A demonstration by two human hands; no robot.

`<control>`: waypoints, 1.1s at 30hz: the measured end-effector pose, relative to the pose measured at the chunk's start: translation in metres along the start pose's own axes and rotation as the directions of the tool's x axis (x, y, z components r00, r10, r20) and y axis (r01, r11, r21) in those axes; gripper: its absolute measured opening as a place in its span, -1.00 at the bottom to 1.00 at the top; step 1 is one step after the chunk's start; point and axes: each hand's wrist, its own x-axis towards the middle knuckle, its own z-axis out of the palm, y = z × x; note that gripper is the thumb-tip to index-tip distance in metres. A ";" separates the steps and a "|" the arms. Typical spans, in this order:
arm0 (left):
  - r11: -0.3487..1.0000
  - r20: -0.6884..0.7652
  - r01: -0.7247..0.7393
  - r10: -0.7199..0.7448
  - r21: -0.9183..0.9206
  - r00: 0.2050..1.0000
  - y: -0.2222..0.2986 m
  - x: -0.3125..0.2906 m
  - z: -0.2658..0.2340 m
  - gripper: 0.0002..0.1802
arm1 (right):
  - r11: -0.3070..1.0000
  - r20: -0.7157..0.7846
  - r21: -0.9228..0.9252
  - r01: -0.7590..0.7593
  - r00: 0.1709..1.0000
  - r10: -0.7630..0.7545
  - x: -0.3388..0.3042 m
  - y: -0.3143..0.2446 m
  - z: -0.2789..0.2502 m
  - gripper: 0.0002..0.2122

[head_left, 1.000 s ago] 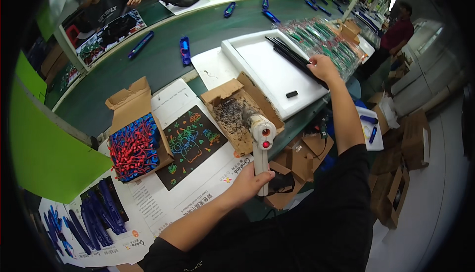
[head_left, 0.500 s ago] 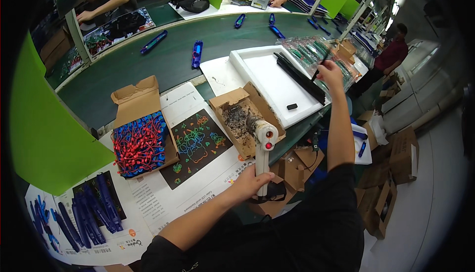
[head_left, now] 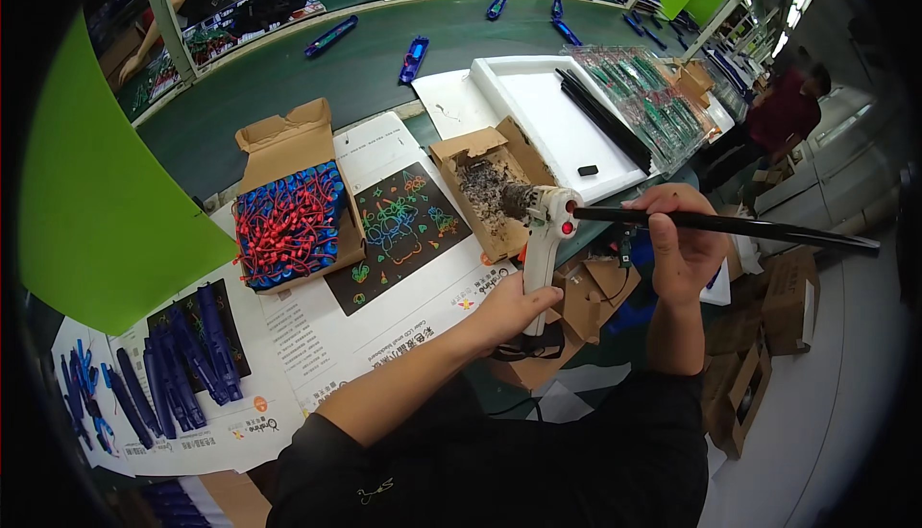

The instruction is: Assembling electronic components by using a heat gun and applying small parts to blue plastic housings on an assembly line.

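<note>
My left hand [head_left: 517, 309] is wrapped round the handle of a white glue gun [head_left: 540, 261], whose sooty front end points into a small cardboard box [head_left: 534, 156] with charred residue. A hole and a red spot show on the gun's rear end. My right hand [head_left: 688, 248] grips a long black glue stick [head_left: 783, 229] between thumb and fingers. The stick lies almost level, its left tip at the rear hole; I cannot tell whether it has entered. More black glue sticks [head_left: 605, 123] lie in a white foam tray [head_left: 499, 82], with a short black piece [head_left: 588, 171] nearby.
Left of the gun, an open carton [head_left: 348, 240] holds blue parts with red wires. Blue casings [head_left: 197, 365] lie at the lower left by a green partition [head_left: 125, 202]. Bagged circuit boards [head_left: 643, 96] sit beyond the tray. Several blue units [head_left: 413, 60] rest on the green belt [head_left: 259, 86].
My right hand has come back from the foam tray toward me, bringing the black glue stick level behind the glue gun. My left hand keeps its hold on the gun. The view has shifted.
</note>
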 end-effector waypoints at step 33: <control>0.999 0.020 0.035 -0.035 -0.023 0.999 -0.003 0.003 0.003 -0.57 | 0.951 0.271 -0.304 0.065 0.962 0.020 0.034 -0.006 0.015 -0.90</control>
